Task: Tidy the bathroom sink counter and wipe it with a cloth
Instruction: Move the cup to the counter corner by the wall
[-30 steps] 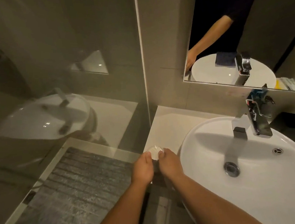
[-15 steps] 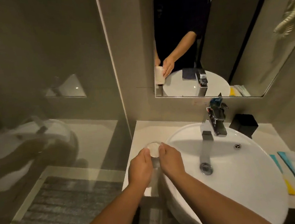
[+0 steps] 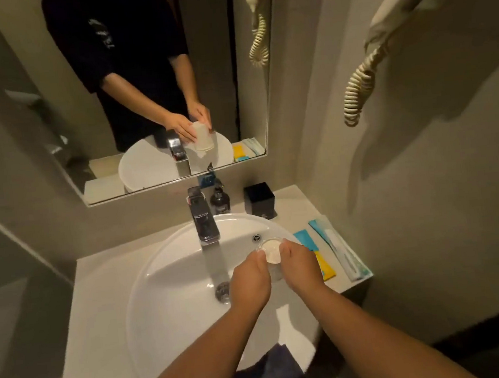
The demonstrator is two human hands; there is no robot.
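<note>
A clear drinking glass [image 3: 271, 251] is held upright between my left hand [image 3: 250, 276] and my right hand [image 3: 302, 267], above the right side of the white round basin [image 3: 166, 286]. Both hands clasp its sides; only its rim and whitish inside show. The mirror [image 3: 142, 77] repeats the glass in both hands. A dark cloth [image 3: 276, 370] hangs over the basin's near rim, below my forearms. The pale counter [image 3: 94, 292] surrounds the basin.
A chrome tap [image 3: 202, 217] stands behind the basin, with a dark pump bottle [image 3: 219, 199] and a black box [image 3: 260, 200] beside it. Blue and yellow sachets [image 3: 316, 255] and a wrapped toothbrush kit [image 3: 339, 248] lie on the right counter. A corded hairdryer [image 3: 380, 41] hangs on the right wall.
Both hands have carried the glass from the counter left of the basin across to above the basin's right side. My view has swung right and up with them.
</note>
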